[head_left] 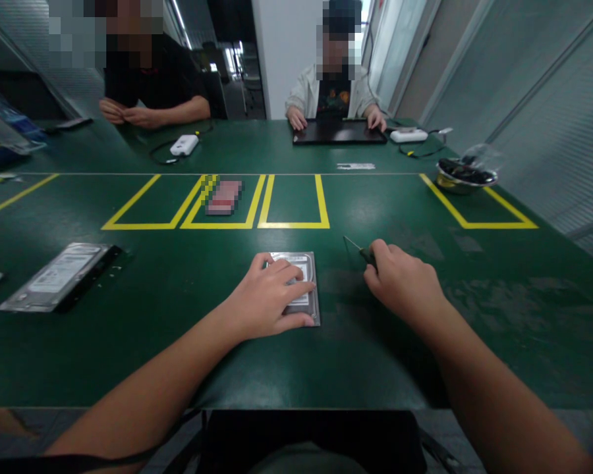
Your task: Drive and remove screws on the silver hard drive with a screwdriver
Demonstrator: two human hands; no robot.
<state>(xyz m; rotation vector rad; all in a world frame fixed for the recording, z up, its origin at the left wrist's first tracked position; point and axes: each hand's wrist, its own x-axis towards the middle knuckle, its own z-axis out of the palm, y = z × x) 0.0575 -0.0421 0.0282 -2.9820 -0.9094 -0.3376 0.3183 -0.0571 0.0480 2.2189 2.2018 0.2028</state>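
Note:
A silver hard drive (304,299) with a white label lies flat on the green table in front of me. My left hand (277,289) rests over it, fingers spread across its top and the thumb at its near right corner, holding it against the table. To its right, my right hand (405,276) is closed around the dark handle of a screwdriver (354,244). The thin shaft points left and away from me, its tip apart from the drive. Most of the handle is hidden in my fingers.
Another, larger-looking hard drive (62,276) lies at left, beside small loose bits. Yellow tape (296,226) marks boxes beyond my hands; a pinkish, blurred-out item (224,197) lies in one. A metal bowl (466,176) stands far right. Two people sit opposite, one touching a black panel (340,131).

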